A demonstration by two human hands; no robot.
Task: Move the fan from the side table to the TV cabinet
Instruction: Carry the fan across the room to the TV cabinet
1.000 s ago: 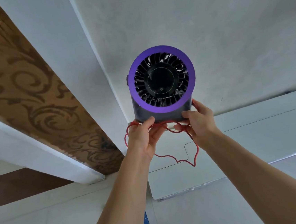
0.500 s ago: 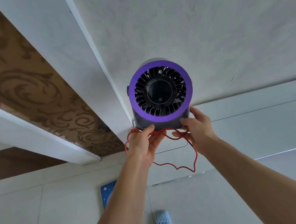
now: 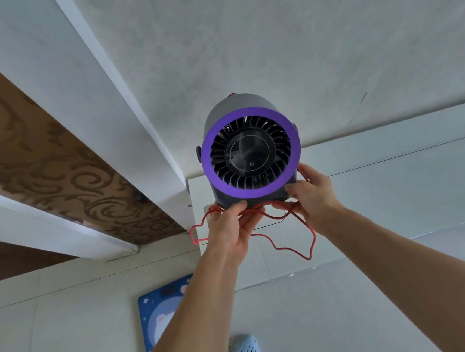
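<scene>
We grasp the purple-ringed fan [image 3: 250,151] at its base: left hand [image 3: 231,230] fingers below, right hand [image 3: 313,196] fingers beside.

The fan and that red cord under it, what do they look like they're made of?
The fan: most likely moulded plastic. Its grey body and purple front ring look matt and smooth, and the dark centre disc is glossy enough to show reflections. The red cord: probably braided fabric over a cable, though that is a guess; it looks matt and faintly textured, and hangs in loose kinks below the left hand and right hand.
</scene>
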